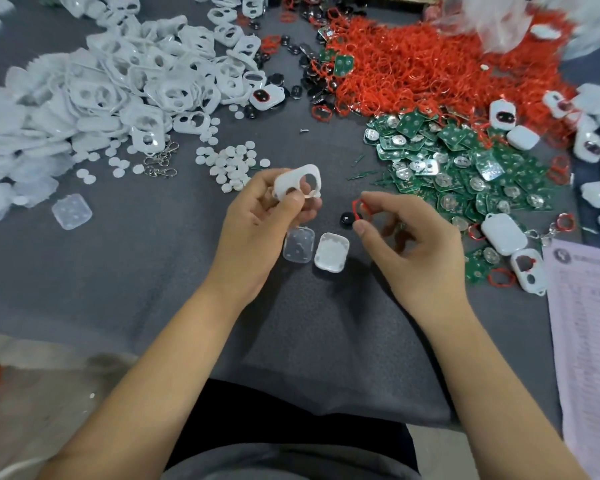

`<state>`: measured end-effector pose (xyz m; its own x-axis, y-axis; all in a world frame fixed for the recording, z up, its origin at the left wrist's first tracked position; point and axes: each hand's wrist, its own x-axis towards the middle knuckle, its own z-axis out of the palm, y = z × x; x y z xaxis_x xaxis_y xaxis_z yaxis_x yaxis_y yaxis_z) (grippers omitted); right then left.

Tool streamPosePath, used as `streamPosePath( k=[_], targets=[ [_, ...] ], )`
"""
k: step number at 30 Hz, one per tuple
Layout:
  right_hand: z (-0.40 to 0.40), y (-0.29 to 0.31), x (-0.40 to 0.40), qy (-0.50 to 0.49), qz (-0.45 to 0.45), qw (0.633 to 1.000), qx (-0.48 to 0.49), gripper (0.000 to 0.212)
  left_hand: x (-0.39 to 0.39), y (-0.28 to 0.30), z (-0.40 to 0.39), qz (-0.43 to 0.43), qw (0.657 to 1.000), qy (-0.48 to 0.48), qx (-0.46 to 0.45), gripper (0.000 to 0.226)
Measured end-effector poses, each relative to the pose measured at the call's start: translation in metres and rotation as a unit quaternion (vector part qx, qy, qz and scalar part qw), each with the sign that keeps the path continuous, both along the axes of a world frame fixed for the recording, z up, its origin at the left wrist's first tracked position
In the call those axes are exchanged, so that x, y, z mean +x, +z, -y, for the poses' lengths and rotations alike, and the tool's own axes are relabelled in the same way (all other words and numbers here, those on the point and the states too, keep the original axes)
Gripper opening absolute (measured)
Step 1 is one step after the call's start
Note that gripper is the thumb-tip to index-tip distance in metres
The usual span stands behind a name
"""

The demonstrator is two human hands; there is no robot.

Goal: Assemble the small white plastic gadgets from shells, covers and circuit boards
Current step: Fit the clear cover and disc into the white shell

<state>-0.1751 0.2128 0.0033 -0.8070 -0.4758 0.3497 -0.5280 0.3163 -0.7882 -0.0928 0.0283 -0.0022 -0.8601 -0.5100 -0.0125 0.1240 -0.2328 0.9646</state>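
White cover [297,181] in left hand [257,220], holes up-right | right hand [409,244] pinches red ring [361,208]

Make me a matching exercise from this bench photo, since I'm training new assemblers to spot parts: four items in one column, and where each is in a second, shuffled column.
Items
1. white cover with cutouts
2. red ring
3. white shell
4. pile of green circuit boards

Places
A. lying on the grey cloth between the two wrists
B. pinched in the right hand
C. heaped on the cloth beyond the right hand
D. held up in the left hand

Pairs: 1-D, 2-B, 3-A, 4-C
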Motion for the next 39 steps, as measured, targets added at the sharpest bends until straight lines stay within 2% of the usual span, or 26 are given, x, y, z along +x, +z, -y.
streamPosePath(
  k=[3, 9, 13, 17, 20, 29, 39],
  targets=[
    [0.006, 0.000, 0.004, 0.002, -0.017, 1.000, -0.015, 0.024, 0.002, 0.004, -0.004, -0.005, 0.999, -0.033, 0.010, 0.013],
    [0.019, 0.005, 0.008, 0.001, -0.065, 0.997, -0.041, 0.023, 0.007, 0.006, -0.010, 0.036, 0.989, -0.083, -0.114, 0.022],
    [0.021, 0.005, 0.010, -0.012, -0.069, 0.997, -0.041, 0.021, 0.009, 0.010, -0.008, 0.049, 0.981, -0.126, -0.141, 0.019],
    [0.022, 0.006, 0.014, -0.031, -0.046, 0.997, -0.055, 0.017, 0.010, 0.010, -0.008, 0.050, 0.976, -0.105, -0.186, 0.034],
    [0.022, 0.007, 0.015, -0.026, -0.064, 0.996, -0.052, 0.017, 0.009, 0.010, -0.006, 0.046, 0.972, -0.088, -0.215, 0.030],
    [0.020, 0.003, 0.010, -0.010, -0.114, 0.993, -0.028, 0.019, 0.009, 0.009, -0.008, 0.020, 0.984, -0.106, -0.139, 0.017],
    [0.018, 0.004, 0.009, 0.003, -0.115, 0.993, -0.037, 0.018, 0.010, 0.008, -0.007, 0.020, 0.981, -0.099, -0.167, 0.017]
  ],
)
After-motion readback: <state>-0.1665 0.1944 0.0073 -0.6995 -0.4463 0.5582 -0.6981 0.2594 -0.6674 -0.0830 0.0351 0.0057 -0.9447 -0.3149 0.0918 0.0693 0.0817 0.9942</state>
